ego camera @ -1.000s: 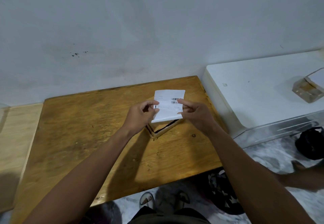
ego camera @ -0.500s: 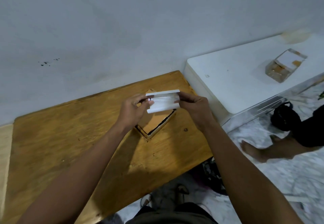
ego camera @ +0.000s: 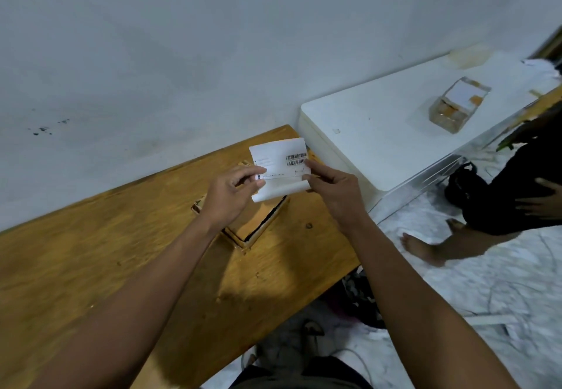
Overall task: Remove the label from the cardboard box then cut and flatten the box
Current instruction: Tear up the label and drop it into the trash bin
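Label [ego camera: 278,167] unfolded, upright | both grips pinch its side edges | box [ego camera: 258,221] beneath

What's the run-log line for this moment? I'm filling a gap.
label: off box, held in air | left hand, right hand: pinch its sides | cardboard box: on wooden table, uncut

A white label [ego camera: 278,166] with barcodes is held above the cardboard box [ego camera: 258,221], pinched at its left edge by the left hand [ego camera: 232,195] and at its right edge by the right hand [ego camera: 333,189]. The box is seen lying on a wooden table [ego camera: 91,260], beside a white table [ego camera: 380,133] bearing a clear container [ego camera: 456,105].
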